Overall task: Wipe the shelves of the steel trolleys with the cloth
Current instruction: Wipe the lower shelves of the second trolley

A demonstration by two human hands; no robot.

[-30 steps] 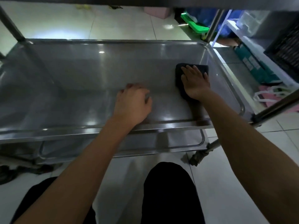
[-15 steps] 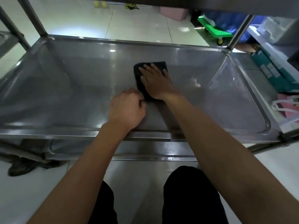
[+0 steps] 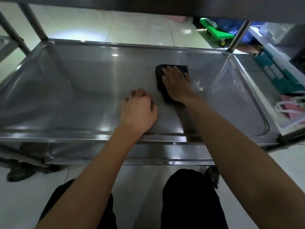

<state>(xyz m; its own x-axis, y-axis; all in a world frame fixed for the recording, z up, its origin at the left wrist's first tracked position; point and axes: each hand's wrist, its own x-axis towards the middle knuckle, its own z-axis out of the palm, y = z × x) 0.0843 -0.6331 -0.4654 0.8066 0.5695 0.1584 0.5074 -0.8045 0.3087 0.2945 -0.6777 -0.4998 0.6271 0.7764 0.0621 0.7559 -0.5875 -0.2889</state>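
Observation:
A dark cloth [image 3: 160, 76] lies flat on the middle shelf of a steel trolley [image 3: 74, 90], a little right of its centre. My right hand [image 3: 177, 83] presses down on the cloth with straight, spread fingers and covers most of it. My left hand [image 3: 138, 111] rests on the bare steel just left of the cloth, near the front rim, its fingers curled under into a loose fist with nothing in it. The trolley's upper shelf crosses the top of the view and a lower shelf [image 3: 115, 156] shows below the front rim.
Upright steel posts [image 3: 35, 22] stand at the shelf's corners. Right of the trolley are boxes [image 3: 279, 75] and a pink bag [image 3: 292, 108]; a green wheeled dolly [image 3: 216, 33] sits on the tiled floor behind. My knees in dark trousers [image 3: 189, 199] are below the trolley.
My right hand slid the cloth from the shelf's right end leftward towards the middle, then back a little to the right. My left hand stayed in its fist on the shelf.

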